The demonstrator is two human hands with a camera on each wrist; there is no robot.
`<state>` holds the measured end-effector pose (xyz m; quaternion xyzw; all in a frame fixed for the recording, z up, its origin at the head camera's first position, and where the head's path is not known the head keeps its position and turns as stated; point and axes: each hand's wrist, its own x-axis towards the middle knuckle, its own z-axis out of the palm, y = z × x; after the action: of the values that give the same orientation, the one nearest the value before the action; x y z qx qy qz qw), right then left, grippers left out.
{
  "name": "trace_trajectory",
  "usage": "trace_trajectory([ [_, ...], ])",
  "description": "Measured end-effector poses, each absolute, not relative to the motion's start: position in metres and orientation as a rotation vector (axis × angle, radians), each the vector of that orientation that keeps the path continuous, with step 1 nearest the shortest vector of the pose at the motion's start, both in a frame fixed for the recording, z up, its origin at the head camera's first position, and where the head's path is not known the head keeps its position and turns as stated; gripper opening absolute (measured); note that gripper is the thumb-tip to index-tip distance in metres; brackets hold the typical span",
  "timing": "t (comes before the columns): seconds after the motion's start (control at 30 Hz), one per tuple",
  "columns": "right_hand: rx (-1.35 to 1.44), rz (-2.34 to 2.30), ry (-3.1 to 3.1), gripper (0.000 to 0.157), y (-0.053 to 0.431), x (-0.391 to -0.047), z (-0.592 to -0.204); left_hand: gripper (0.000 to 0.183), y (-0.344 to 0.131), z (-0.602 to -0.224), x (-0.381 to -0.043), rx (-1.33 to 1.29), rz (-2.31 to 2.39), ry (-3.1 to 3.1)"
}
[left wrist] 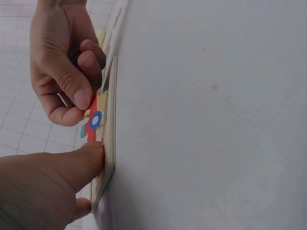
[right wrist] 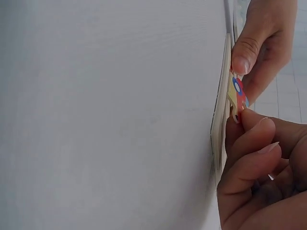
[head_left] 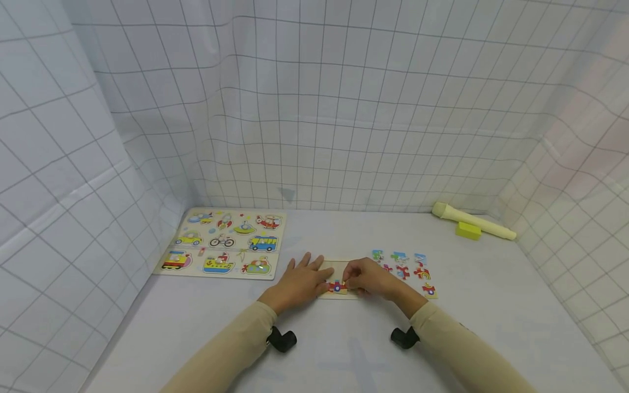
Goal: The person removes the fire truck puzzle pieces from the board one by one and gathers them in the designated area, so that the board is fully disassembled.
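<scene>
A shallow wooden puzzle board (head_left: 336, 263) lies between the two hands. The left hand (head_left: 301, 281) is spread over its left side with fingers extended, and its thumb (left wrist: 88, 160) presses at the board's near edge. Low on the board is a red, yellow and blue jigsaw piece (head_left: 337, 286) bearing a blue ring (left wrist: 95, 120). Thumb and forefinger of the right hand (head_left: 372, 278) pinch that piece at its right end, seen close up in the right wrist view (right wrist: 238, 93). The right hand's other fingers are curled in.
Several loose jigsaw pieces (head_left: 403, 272) lie in rows right of the right hand. A vehicle peg puzzle (head_left: 231, 251) is at the left. Toward the back right are a yellow block (head_left: 468, 230) and a pale yellow mallet-like stick (head_left: 484, 225). Gridded white curtains (head_left: 344, 125) enclose the table.
</scene>
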<state>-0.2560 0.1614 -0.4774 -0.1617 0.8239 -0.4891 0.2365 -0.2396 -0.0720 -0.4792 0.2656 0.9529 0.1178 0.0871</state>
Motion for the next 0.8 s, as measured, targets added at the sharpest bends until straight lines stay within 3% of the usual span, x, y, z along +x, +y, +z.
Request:
trace_trajectory([
  [0.8,-0.231,-1.423,2.321,0.019,0.254,-0.256,-0.454,0.046,-0.073,-0.481,-0.240,0.851,0.323,2.857],
])
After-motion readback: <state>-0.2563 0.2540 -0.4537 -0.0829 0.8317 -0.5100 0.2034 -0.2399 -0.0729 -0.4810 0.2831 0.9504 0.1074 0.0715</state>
